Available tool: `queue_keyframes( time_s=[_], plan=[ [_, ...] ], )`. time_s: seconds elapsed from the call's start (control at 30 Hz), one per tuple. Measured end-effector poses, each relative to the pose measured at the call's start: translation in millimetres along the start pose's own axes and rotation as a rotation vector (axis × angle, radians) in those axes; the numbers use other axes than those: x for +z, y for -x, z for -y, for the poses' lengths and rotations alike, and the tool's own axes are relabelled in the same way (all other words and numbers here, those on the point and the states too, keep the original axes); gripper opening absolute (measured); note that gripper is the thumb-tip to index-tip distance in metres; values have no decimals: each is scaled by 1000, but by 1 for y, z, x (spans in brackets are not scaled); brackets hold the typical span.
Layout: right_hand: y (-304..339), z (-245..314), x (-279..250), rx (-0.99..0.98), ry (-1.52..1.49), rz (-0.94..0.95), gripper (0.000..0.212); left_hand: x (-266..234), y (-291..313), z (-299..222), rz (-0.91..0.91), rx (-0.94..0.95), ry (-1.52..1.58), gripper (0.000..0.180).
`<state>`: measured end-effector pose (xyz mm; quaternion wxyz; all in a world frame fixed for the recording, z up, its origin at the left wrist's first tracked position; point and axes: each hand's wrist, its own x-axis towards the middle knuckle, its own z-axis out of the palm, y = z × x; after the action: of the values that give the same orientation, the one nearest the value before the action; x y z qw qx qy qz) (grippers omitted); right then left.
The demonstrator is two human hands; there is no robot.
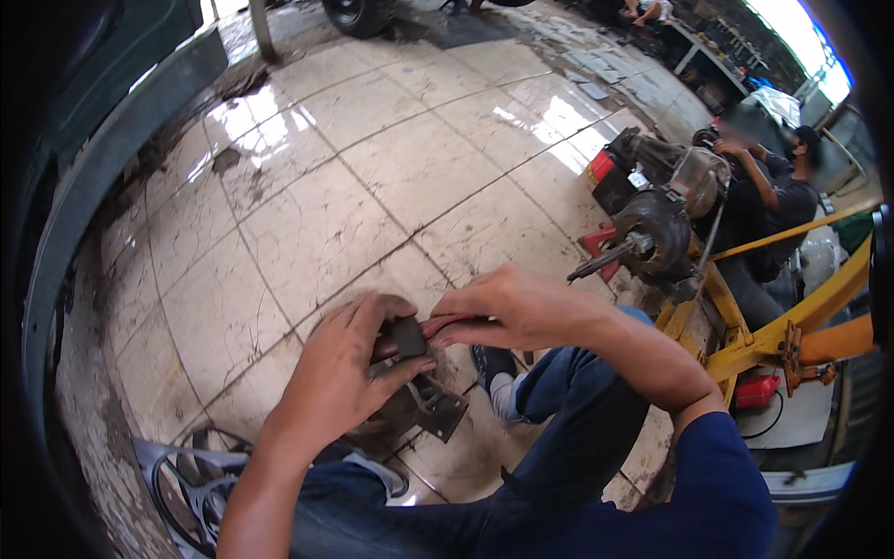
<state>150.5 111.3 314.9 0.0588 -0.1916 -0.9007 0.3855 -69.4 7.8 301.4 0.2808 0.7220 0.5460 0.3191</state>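
Note:
My left hand [346,359] is closed on a small dark rectangular block [407,337], thumb below and fingers above. A reddish, flexible-looking strip [441,323] reaches from the block to my right hand [521,307], whose fingers and thumb pinch its other end. More of the reddish material shows at the block's left side, by my left palm; whether it is the same piece, I cannot tell. Beneath my hands is a dirty metal part [438,415] with a flat plate with holes, partly hidden by my left hand and wrist.
A greasy axle assembly [652,224] stands at the right near a red stand [599,244]. Beside it, a person [778,191] in dark clothes works. Yellow metal frames [792,326] and a red container [756,391] are closer. A grey spoked part [191,484] lies lower left on the tiled floor.

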Motion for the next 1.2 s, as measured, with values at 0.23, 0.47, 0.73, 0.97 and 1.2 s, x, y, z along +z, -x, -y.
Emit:
queue_keyframes(
  time_s=[0.23, 0.47, 0.73, 0.97, 1.2],
  plan=[
    [-1, 13, 0, 35, 117, -67, 26, -13, 16, 1, 95, -230, 149, 51],
    [-6, 2, -7, 40, -62, -38, 26, -13, 11, 8, 3, -27, 5, 49],
    [-3, 3, -7, -55, -55, -13, 29, -8, 15, -2, -35, -126, 142, 48],
    [-4, 0, 3, -101, -141, -4, 28, -9, 19, 7, 60, -56, -41, 47],
    [-3, 3, -1, -88, -123, 46, 28, -16, 12, -2, 238, -302, 137, 43]
  ],
)
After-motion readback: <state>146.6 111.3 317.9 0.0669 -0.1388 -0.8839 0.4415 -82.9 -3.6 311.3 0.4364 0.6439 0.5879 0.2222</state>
